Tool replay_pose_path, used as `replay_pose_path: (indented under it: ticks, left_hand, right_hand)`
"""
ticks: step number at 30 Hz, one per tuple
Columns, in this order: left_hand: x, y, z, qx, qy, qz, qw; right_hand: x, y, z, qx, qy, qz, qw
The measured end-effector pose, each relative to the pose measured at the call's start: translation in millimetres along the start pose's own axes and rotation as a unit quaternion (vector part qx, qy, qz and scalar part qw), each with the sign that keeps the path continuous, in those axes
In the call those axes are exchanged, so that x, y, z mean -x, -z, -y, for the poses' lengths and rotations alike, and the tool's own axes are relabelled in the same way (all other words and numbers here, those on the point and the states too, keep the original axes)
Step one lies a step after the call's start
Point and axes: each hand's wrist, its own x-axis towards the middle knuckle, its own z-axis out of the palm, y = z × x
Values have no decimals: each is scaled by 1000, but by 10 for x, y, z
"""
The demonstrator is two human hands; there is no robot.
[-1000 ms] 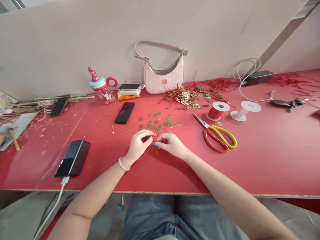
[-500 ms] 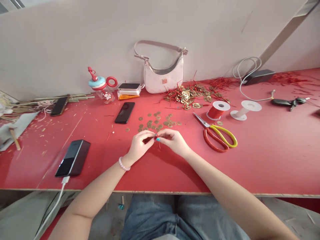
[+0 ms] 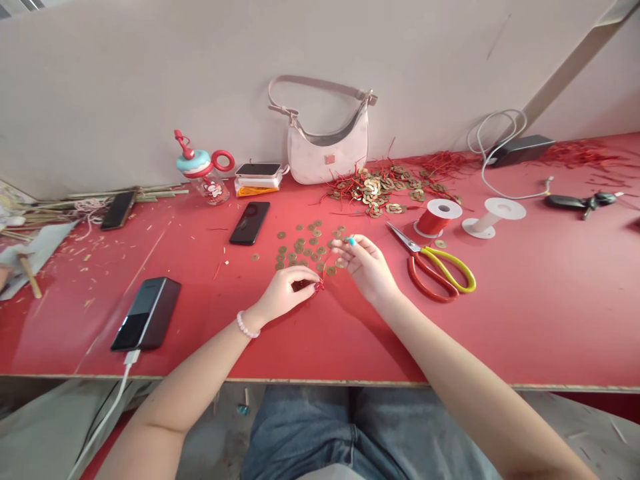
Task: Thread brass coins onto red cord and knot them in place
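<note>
My left hand (image 3: 285, 293) rests on the red table (image 3: 525, 313), its fingers pinched on a short piece of red cord (image 3: 320, 285). My right hand (image 3: 367, 267) has reached out to the loose brass coins (image 3: 310, 245) just beyond, with its fingertips curled over the coins at the near right of the scatter; whether it holds one is hidden. A bigger heap of coins tied with red cord (image 3: 385, 190) lies further back. A bead bracelet is on my left wrist.
Red and yellow scissors (image 3: 435, 267) lie right of my hands, with a red cord spool (image 3: 435, 219) and an empty white spool (image 3: 493, 217) behind. A power bank (image 3: 147, 313) on a cable sits left; phones (image 3: 250, 223), a bottle (image 3: 203, 170), a white handbag (image 3: 325, 143) stand at the back.
My hands were pinched together on the red cord. My right hand has let go and moved up and right to the coins, while my left hand stays with the cord.
</note>
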Motion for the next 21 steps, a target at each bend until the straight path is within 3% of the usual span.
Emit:
replay_pose_path:
  ticks: [5, 10, 14, 21]
  left_hand:
    - [2, 25, -15, 29, 12, 39, 999]
    - [2, 50, 0, 103, 36, 56, 992]
    - [10, 59, -1, 161, 40, 21, 986]
    - [20, 62, 33, 215, 119, -10, 969]
  right_hand:
    - [-12, 23, 39, 15, 49, -38, 998]
    - [15, -30, 2, 103, 38, -53, 993]
    - [15, -51, -62, 195, 5, -40, 980]
    - [0, -53, -138, 280, -19, 28, 959]
